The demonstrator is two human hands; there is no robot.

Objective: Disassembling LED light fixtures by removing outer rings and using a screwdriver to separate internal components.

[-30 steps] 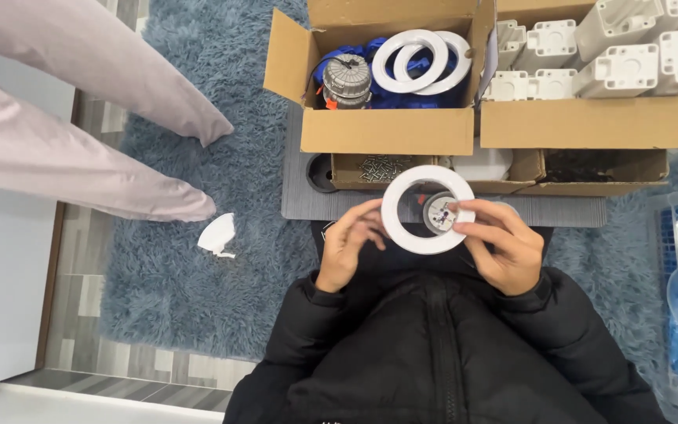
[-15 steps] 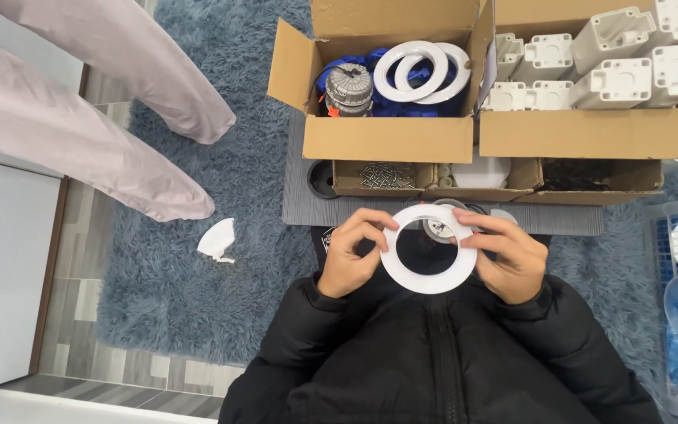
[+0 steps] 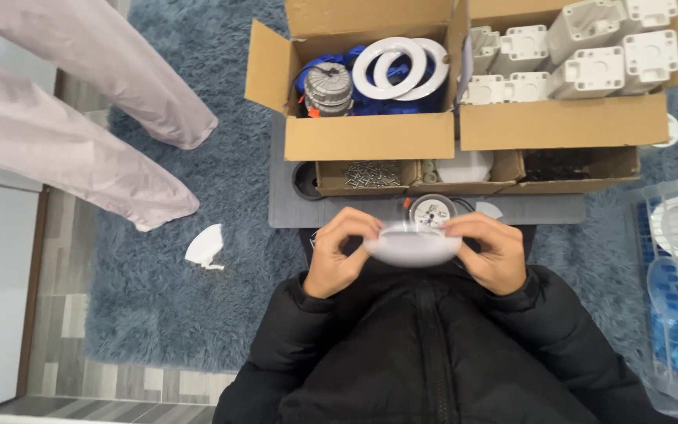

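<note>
Blue shag rug underfoot, w/ boxes of parts ahead. My left hand [image 3: 339,255] & right hand [image 3: 490,251] both pinch the white ring [image 3: 412,245] at its rim; it's tipped near edge-on now, vs facing me 0.5 s ago. Round metal part [image 3: 432,212] sits just behind it, so looks like I'm turning the ring over to fit it.

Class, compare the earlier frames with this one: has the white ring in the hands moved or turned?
Yes. The white ring has tipped from face-up to nearly edge-on, staying just below the grey board, held by the left hand and right hand.
</note>
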